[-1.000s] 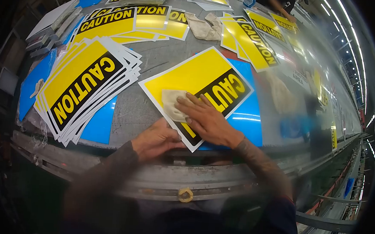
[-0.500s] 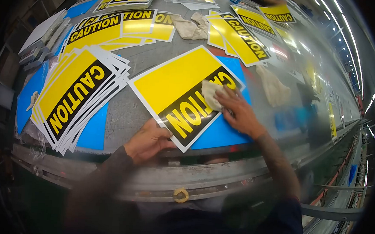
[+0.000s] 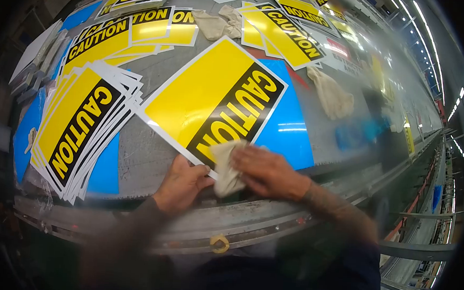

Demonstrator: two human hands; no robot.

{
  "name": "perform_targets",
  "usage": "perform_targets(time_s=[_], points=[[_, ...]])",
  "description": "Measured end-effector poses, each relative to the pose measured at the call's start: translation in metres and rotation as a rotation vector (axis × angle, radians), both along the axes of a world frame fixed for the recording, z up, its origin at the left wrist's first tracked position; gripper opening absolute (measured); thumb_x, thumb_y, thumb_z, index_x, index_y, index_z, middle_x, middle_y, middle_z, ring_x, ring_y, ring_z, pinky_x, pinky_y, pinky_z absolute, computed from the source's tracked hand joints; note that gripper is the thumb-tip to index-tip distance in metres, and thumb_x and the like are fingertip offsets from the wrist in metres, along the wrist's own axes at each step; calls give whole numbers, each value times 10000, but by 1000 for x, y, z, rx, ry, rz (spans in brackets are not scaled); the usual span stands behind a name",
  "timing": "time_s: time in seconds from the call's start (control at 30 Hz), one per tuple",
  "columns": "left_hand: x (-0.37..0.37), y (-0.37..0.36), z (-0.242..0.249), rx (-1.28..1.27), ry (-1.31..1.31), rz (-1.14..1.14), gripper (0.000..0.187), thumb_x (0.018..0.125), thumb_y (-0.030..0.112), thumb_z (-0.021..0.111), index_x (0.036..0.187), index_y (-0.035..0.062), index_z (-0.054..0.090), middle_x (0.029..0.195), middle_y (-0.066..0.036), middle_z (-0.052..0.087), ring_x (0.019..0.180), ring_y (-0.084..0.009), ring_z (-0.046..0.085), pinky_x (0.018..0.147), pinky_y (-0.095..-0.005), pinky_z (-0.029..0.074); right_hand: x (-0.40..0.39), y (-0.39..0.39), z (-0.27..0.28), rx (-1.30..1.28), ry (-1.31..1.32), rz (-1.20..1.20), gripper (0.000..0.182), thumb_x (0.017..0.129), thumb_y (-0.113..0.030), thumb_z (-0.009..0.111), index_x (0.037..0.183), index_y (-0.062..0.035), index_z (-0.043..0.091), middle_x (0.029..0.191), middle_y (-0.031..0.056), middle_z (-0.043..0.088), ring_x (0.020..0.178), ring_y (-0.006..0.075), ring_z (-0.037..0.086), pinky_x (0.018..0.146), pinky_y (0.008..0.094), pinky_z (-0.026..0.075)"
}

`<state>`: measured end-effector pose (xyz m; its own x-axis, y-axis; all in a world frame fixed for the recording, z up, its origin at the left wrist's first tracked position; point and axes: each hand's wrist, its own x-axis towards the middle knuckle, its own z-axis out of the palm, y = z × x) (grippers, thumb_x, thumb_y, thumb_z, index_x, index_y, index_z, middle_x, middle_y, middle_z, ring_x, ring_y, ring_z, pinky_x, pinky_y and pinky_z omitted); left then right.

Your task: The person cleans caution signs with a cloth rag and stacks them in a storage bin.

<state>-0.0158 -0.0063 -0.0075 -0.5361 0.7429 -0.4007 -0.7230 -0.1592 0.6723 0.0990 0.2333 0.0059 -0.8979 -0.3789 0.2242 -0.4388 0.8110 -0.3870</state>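
Observation:
A yellow and black caution sign point(image 3: 192, 95) lies tilted in front of me, partly over a blue sheet point(image 3: 292, 122). My left hand point(image 3: 181, 183) pinches its near edge between thumb and fingers. In my right hand point(image 3: 267, 171) is a bunched off-white cloth point(image 3: 228, 168), pressed on the sign's near corner and covering the end of the lettering. Part of the cloth hangs past the sign's edge. To the left sits a fanned stack of caution signs point(image 3: 79, 119), face up, on another blue sheet.
More caution signs point(image 3: 97, 40) overlap at the back left, and others point(image 3: 286, 34) at the back right. Crumpled cloths point(image 3: 213, 24) lie between them; another cloth point(image 3: 331, 92) rests to the right. A yellow tape ring point(image 3: 219, 243) sits by the table's metal front rail point(image 3: 152, 236).
My right hand has wiped the cloth from the sign's far right end down to its near corner. My left hand still grips the near edge. The view has shifted slightly.

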Motion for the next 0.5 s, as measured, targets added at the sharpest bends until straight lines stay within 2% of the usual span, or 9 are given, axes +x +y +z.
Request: perform_targets(time_s=[0.07,0.17,0.2,0.27,0.3,0.37,0.43,0.47,0.5], points=[[0,1,3,-29,54,-32,411,991,-75,542,1395,5,550,1370,-127,652,1257,-254,669,1002,-383,584,10,-18,1,-67,-12,140,392,968,-147,718,1348,-51,699,1439,151,676,1394,292,611,1225,440,446],[-2,-3,-7,-102,39,-22,422,991,-67,550,1408,-2,529,1366,-134,650,1231,-263,682,1002,-392,595,-3,5,1,-70,-19,72,370,971,-141,709,1329,-47,701,1421,143,688,1363,294,635,1220,446,456],[0,0,-1,-94,49,1,433,994,-67,537,1422,-18,499,1371,-156,644,1258,-282,674,1011,-398,606,-9,17,4,-34,15,8,353,980,-128,692,1323,-47,702,1405,141,697,1332,301,656,1206,455,466],[-4,-1,1,-95,47,-36,493,986,-97,518,1467,-29,438,1421,-194,607,1289,-316,660,1058,-478,599,-21,51,-9,70,100,-224,351,982,-133,685,1322,-43,702,1398,151,698,1317,307,661,1195,464,471],[-5,-1,3,-93,46,-52,524,981,-112,508,1490,-35,407,1445,-212,588,1305,-334,654,1082,-518,595,-32,72,-16,91,112,-303,338,985,-143,677,1304,-34,702,1388,157,700,1293,345,668,1190,474,466],[-5,0,6,-113,60,-56,539,980,-114,498,1502,-32,390,1456,-219,574,1333,-338,634,1090,-519,588,-44,82,-14,136,130,-380,358,994,-144,658,1332,-25,672,1405,181,682,1315,378,644,1198,479,450],[-4,2,7,-102,54,-49,559,979,-114,490,1518,-29,367,1470,-224,559,1351,-340,622,1093,-513,588,-37,50,-19,99,95,-407,387,1006,-138,631,1378,-29,635,1462,207,634,1372,402,592,1205,483,436],[-3,2,5,-81,42,-38,572,979,-113,488,1527,-27,353,1478,-226,553,1354,-340,620,1091,-508,590,-28,27,-7,-14,-17,-287,429,1010,-130,620,1429,-42,599,1511,229,584,1424,400,544,1221,488,419],[-3,2,4,-59,33,-26,584,978,-113,485,1537,-25,339,1486,-228,546,1357,-340,617,1090,-503,592,-21,8,-7,-51,-52,-170,491,1028,-115,616,1513,-72,562,1604,185,517,1515,367,459,1279,475,337]])
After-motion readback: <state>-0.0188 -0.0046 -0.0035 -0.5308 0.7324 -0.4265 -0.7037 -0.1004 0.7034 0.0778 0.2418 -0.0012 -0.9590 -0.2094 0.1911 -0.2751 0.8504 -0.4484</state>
